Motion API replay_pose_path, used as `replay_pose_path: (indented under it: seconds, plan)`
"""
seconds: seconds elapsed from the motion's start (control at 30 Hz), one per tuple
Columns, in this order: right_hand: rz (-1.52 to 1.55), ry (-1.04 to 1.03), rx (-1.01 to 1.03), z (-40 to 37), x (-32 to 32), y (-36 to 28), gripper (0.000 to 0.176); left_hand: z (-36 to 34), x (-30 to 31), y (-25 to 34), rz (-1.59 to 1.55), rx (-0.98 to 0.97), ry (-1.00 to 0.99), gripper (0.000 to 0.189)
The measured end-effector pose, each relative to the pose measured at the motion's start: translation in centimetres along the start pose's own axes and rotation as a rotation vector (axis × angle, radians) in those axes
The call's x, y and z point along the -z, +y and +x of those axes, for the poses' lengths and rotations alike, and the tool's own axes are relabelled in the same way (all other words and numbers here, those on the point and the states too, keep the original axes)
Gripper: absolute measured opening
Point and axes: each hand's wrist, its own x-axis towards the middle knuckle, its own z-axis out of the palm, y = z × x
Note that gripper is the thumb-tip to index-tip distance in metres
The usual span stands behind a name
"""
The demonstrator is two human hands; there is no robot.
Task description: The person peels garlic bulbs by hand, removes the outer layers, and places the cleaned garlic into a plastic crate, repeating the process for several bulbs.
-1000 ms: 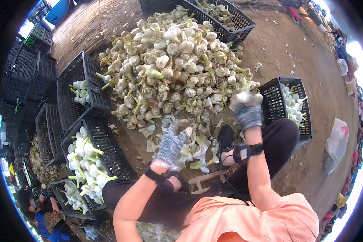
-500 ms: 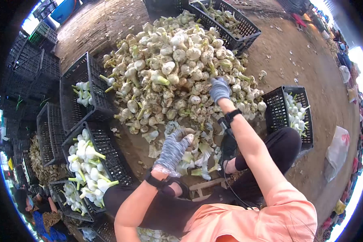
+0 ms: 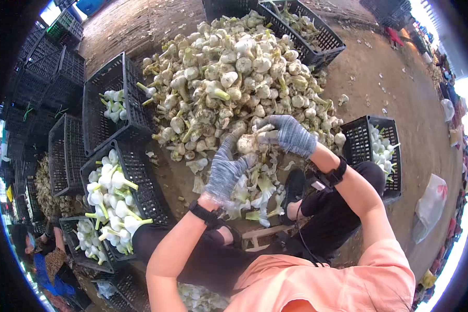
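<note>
A dirty-skinned garlic bulb [image 3: 246,144] is between my two hands, in front of the big heap of unpeeled garlic [image 3: 229,67]. My left hand [image 3: 228,170], in a grey knitted glove, has its fingers and thumb around the near side of the bulb. From the other side, my right hand [image 3: 292,137], gloved the same way, pinches the bulb at its stem end. Loose garlic skins [image 3: 262,192] lie on the ground below my hands. To the left, a black crate [image 3: 148,182] holds clean white garlic bulbs [image 3: 114,192] with trimmed green stems.
Another black crate [image 3: 106,86] at left holds a few white bulbs. A crate [image 3: 356,145] with white garlic stands by my right knee. Behind the heap is a crate [image 3: 322,52] of garlic scraps. A plastic bag [image 3: 430,208] lies at right; a person [image 3: 52,260] sits at lower left.
My right hand has come back from the heap toward my left hand. A garlic bulb is now between them, and my left hand has moved up slightly to meet it.
</note>
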Motion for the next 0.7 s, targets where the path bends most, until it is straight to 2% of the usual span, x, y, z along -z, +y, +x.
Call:
replay_pose_path:
  seconds: [0.03, 0.1, 0.13, 0.17, 0.23, 0.37, 0.43, 0.47, 0.57, 0.7]
  plan:
    - [-0.010, 0.000, 0.005, -0.8, 0.1, -1.4, 0.029, -0.2, -0.4, 0.6, -0.008, 0.005, -0.037, 0.068]
    - [0.165, 0.064, 0.072, -2.5, -0.1, -3.5, 0.036, -0.9, -1.5, 2.1, -0.075, 0.008, -0.047, 0.066]
    - [0.543, 0.056, 0.051, -3.0, -1.1, -3.0, 0.037, -1.1, -1.7, 2.3, -0.098, 0.006, -0.043, 0.066]
    - [0.470, 0.060, 0.000, -3.4, -1.3, -3.3, 0.034, -1.3, -2.0, 2.5, -0.121, 0.007, -0.039, 0.066]
    - [0.226, 0.197, 0.172, -3.2, -2.4, -1.5, 0.029, -1.8, -2.4, 2.7, -0.105, 0.009, -0.027, 0.065]
    - [0.256, 0.189, 0.159, -2.9, -2.7, -0.9, 0.022, -1.9, -1.8, 1.7, -0.056, 0.001, -0.013, 0.063]
    - [0.058, 0.235, 0.141, -3.0, -2.6, -1.5, 0.018, -2.0, -1.8, 1.6, -0.032, 0.037, 0.005, 0.063]
    - [0.011, 0.245, 0.239, -2.8, -2.5, -1.4, 0.017, -2.0, -1.8, 1.7, -0.034, 0.037, 0.004, 0.063]
    - [0.118, 0.179, 0.242, -2.7, -2.2, -0.7, 0.016, -2.0, -1.7, 2.1, -0.051, 0.055, 0.003, 0.065]
    - [0.102, 0.139, 0.180, -3.2, -1.5, -2.1, 0.010, -1.9, -1.8, 2.4, -0.073, 0.062, -0.027, 0.066]
